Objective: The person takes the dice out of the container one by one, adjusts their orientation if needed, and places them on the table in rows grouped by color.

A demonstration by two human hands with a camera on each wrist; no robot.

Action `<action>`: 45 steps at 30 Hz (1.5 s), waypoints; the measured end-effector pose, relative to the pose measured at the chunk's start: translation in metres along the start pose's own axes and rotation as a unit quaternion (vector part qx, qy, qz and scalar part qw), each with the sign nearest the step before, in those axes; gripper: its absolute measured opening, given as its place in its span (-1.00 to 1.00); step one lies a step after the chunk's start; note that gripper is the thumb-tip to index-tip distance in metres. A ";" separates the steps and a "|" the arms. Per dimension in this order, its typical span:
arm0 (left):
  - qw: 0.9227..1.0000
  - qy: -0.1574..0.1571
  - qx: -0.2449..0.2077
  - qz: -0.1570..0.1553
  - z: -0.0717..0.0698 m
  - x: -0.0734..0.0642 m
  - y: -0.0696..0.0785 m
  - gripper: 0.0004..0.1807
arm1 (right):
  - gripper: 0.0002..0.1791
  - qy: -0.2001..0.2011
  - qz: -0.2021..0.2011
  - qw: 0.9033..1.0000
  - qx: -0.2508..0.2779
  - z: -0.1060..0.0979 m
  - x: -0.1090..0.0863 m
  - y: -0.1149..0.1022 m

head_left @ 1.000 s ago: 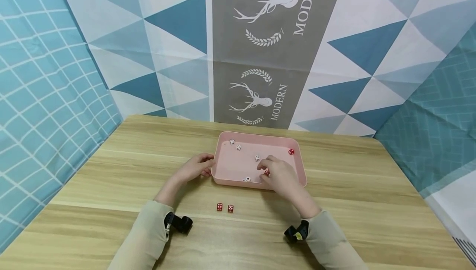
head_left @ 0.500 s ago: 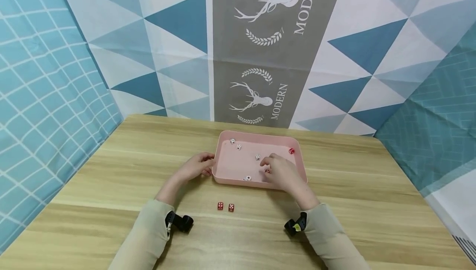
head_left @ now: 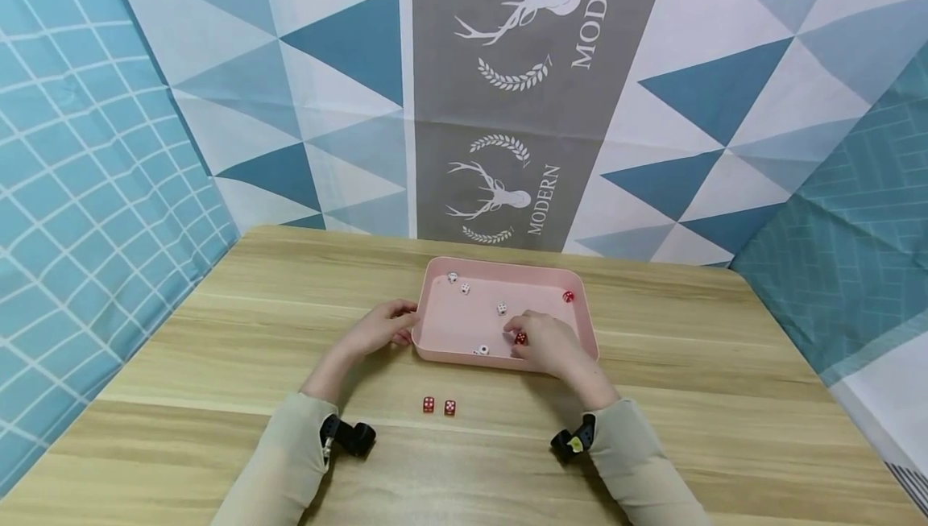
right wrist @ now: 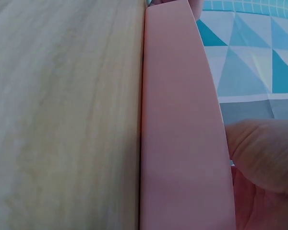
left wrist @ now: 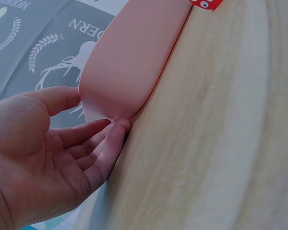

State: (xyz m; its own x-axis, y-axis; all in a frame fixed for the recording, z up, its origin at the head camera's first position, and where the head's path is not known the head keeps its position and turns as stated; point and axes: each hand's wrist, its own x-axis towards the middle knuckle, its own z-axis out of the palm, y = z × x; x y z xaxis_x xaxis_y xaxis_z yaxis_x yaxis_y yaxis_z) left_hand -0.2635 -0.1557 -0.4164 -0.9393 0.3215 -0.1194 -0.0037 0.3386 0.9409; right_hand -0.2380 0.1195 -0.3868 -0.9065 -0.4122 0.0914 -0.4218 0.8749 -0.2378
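Observation:
My right hand (head_left: 553,342) reaches over the front wall of the pink tray (head_left: 464,318), thumb and fingertips pinching a red die (head_left: 520,338). At the tray's left end, my left hand (head_left: 379,326) holds the wall. In the left wrist view its thumb (left wrist: 67,99) is at the rim while the other fingers curl against the outside lower corner. Two red dice (head_left: 428,404) (head_left: 450,407) sit side by side in front of the tray. The tray wall hides most of the right hand's fingers in the right wrist view.
Several white dice lie in the tray, including one in the middle (head_left: 502,309) and one by the front wall (head_left: 482,349). Another red die (head_left: 569,296) is at its right end. The wooden table (head_left: 725,397) meets a patterned cloth backdrop (head_left: 348,147) behind.
My right hand has shifted slightly, and the red die at its fingertips, partly hidden half a second ago, shows more fully now. My left hand and the two dice in front stay in place.

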 end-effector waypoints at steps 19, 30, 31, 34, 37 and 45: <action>1.000 0.000 0.001 0.005 0.000 -0.003 0.002 -0.56 | -0.93 0.019 0.019 0.997 0.078 0.006 0.001 0.006; 1.000 -0.004 -0.002 0.008 0.000 -0.004 0.004 -0.56 | -0.96 0.044 0.024 0.995 0.091 -0.001 -0.002 0.001; 1.000 -0.005 -0.002 0.008 -0.001 -0.004 0.004 -0.56 | -0.96 0.046 0.025 0.994 0.094 -0.003 -0.002 0.000; 1.000 -0.006 -0.002 0.008 -0.002 -0.005 0.004 -0.55 | -0.96 0.047 0.029 0.993 0.103 -0.006 -0.003 -0.003; 1.000 -0.007 -0.001 0.009 -0.002 -0.005 0.004 -0.56 | -0.96 0.049 0.026 0.993 0.107 -0.007 -0.004 -0.005; 1.000 -0.006 0.004 0.003 -0.001 -0.003 0.005 -0.54 | -0.95 0.072 0.010 0.992 0.104 -0.010 -0.008 -0.014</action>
State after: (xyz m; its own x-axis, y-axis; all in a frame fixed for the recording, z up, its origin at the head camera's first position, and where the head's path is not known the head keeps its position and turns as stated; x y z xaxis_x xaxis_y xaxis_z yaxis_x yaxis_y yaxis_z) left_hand -0.2605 -0.1557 -0.4115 -0.9352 0.3342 -0.1174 0.0049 0.3435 0.9391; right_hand -0.2253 0.1133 -0.3748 -0.9144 -0.3407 0.2185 -0.4038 0.8056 -0.4335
